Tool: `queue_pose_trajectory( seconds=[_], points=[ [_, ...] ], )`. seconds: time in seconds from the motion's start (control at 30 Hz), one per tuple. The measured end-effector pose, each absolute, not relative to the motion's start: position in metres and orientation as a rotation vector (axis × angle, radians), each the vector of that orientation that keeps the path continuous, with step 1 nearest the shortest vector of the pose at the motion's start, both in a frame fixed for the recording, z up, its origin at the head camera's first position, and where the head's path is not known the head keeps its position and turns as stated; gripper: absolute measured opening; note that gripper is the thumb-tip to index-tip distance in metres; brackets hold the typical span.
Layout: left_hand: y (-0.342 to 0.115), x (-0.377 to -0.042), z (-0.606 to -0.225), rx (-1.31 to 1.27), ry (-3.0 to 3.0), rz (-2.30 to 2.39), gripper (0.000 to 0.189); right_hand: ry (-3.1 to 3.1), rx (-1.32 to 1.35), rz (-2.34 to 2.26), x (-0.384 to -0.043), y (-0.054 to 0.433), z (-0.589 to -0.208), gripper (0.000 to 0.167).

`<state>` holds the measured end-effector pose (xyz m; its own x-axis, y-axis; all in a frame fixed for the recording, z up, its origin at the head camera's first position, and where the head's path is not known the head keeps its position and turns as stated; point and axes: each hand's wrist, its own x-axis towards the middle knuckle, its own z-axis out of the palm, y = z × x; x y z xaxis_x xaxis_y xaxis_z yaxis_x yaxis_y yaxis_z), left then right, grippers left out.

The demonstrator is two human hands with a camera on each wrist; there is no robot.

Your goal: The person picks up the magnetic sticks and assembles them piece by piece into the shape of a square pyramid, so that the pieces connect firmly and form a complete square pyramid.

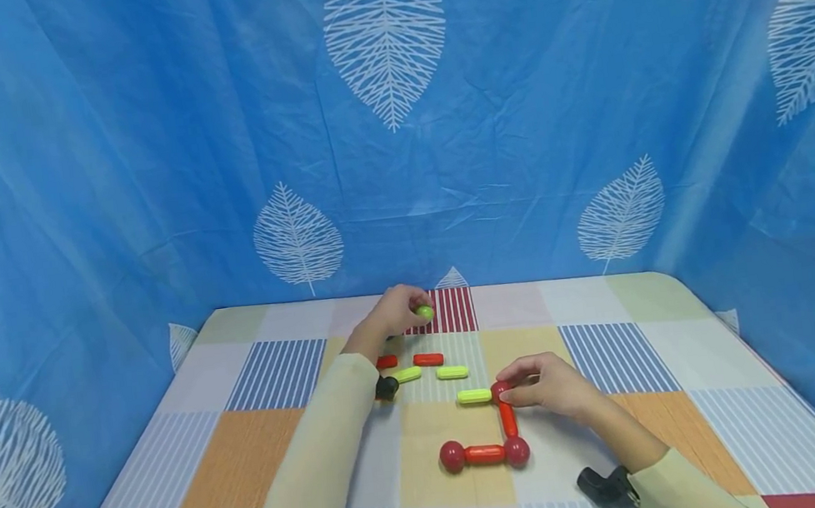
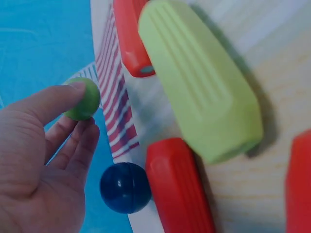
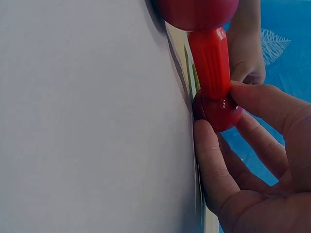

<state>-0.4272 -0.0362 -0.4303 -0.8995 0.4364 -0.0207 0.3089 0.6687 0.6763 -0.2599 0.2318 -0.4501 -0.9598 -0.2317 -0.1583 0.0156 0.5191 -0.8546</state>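
Note:
At the far part of the table, my left hand [image 1: 397,309] pinches a small green ball [image 1: 425,313] between thumb and fingers; the left wrist view shows this ball [image 2: 86,101] up close. My right hand [image 1: 553,388] holds a dark red ball [image 1: 500,392] at the upper end of a joined shape, thumb and fingers on either side of it. From that ball a red rod [image 1: 509,421] runs to a corner ball [image 1: 516,451]. A second red rod [image 1: 485,454] links the corner to another dark red ball [image 1: 452,456]. A yellow-green rod [image 1: 474,395] meets the held ball on its left.
Loose on the patchwork cloth [image 1: 272,454] lie a red rod [image 1: 429,360], a yellow-green rod [image 1: 453,372] and several others near my left forearm. A dark blue ball [image 2: 125,188] sits beside a red rod [image 2: 177,187]. Blue leaf-patterned curtains [image 1: 506,192] surround the table.

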Motion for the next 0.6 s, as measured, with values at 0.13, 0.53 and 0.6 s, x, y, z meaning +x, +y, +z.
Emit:
queue_pose_trajectory(
  seconds=[0.13,0.53,0.6],
  points=[
    [-0.035,-0.420,-0.426,0.630,2.670,1.099,0.021,2.516,-0.180,-1.413,-0.260,0.232,-0.450,0.029],
    [-0.034,-0.393,-0.420,0.731,2.628,1.242,0.028,2.509,-0.144,-1.412,-0.258,0.230,-0.448,0.029],
    [-0.034,-0.387,-0.419,0.748,2.624,1.249,0.029,2.508,-0.143,-1.413,-0.258,0.230,-0.448,0.029]
  ],
)
